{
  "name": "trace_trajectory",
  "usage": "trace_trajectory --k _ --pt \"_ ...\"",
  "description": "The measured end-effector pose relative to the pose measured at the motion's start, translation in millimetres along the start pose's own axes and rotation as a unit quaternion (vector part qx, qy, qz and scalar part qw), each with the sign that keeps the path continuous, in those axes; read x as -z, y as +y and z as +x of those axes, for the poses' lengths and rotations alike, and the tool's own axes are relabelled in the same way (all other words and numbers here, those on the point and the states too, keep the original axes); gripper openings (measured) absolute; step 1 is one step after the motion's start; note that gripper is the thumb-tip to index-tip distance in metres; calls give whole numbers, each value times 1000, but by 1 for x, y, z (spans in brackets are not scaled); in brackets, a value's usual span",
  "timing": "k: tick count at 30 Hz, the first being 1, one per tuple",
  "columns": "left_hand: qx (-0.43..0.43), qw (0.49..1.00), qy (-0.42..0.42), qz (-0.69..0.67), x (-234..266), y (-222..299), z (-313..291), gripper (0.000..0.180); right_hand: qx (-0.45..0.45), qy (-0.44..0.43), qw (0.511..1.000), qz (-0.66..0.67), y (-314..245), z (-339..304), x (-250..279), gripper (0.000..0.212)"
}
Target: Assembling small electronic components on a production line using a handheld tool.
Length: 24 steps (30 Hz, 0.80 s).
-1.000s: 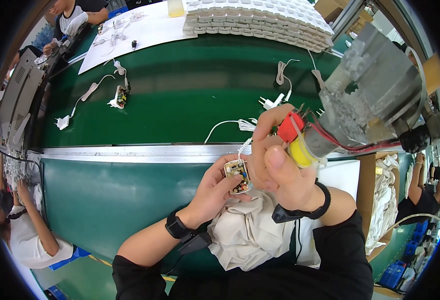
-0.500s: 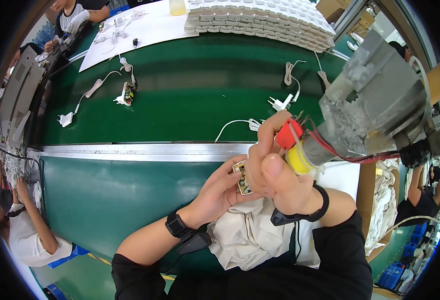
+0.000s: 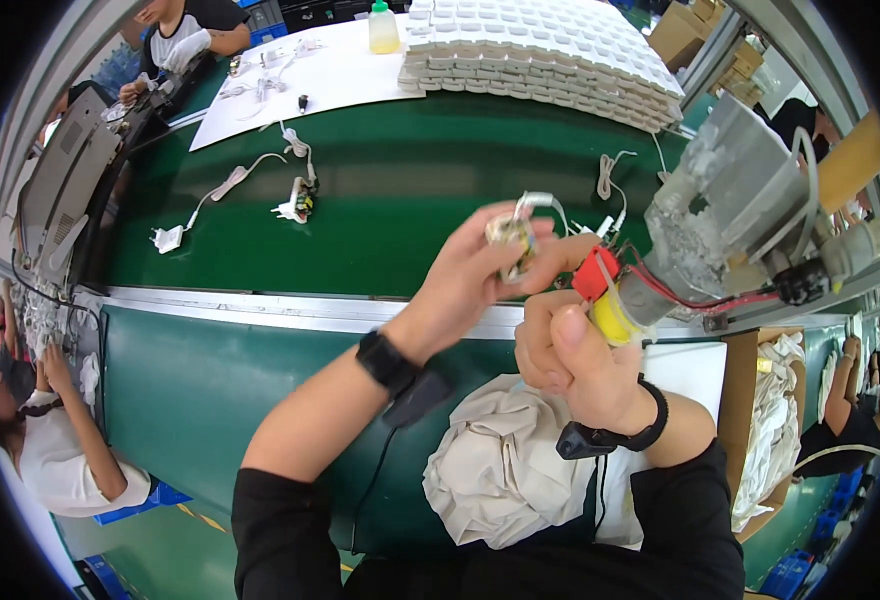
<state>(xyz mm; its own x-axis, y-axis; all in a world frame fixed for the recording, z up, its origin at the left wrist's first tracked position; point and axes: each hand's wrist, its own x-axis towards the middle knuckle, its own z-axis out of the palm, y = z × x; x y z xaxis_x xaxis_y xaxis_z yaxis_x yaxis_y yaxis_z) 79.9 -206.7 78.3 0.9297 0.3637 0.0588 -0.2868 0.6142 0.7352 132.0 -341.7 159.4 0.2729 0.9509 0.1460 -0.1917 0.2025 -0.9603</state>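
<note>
My left hand (image 3: 460,285), raised over the near edge of the green belt, grips a small white adapter housing (image 3: 508,238) with its circuit board exposed; motion blurs it a little. A white cord rises from that housing. Close beside it, my right hand (image 3: 590,370) is closed, thumb folded over the curled fingers and index finger stretched toward the housing. A grey fixture (image 3: 700,215), crusted with whitish residue, ends in a red block (image 3: 595,273) and a yellow ring (image 3: 615,318) that partly cover this hand. Whatever its fingers hold is hidden.
Corded adapters (image 3: 300,205) lie on the green belt (image 3: 410,230). Stacked white trays (image 3: 540,60) and a bottle (image 3: 384,30) stand at the back. White cloth (image 3: 505,465) is bunched before me. A cardboard box (image 3: 745,400) stands right; other people work around.
My left hand has lifted the adapter housing away from my lap side, up and forward over the belt. My right hand stays near the red block, its index finger now stretched out. The view has shifted slightly.
</note>
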Motion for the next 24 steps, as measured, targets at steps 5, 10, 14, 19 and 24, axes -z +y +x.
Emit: trace_trajectory --k 5,10,14,19,24 --pt "-274 829 5 488 -14 31 53 54 -15 4 1000 5 -9 -1 -14 44" --pt "-236 607 89 754 2 8 46 60 1 1 1000 2 -14 -1 -22 42" --pt "-100 568 3 817 27 5 30 52 7 8 1000 -17 -25 -3 -29 39" --pt "-235 509 199 804 48 80 5 43 10 14 1000 -16 -43 -5 -37 35" --pt "-34 431 304 849 124 119 -34 43 4 -5 1000 -15 -52 -11 -35 33"
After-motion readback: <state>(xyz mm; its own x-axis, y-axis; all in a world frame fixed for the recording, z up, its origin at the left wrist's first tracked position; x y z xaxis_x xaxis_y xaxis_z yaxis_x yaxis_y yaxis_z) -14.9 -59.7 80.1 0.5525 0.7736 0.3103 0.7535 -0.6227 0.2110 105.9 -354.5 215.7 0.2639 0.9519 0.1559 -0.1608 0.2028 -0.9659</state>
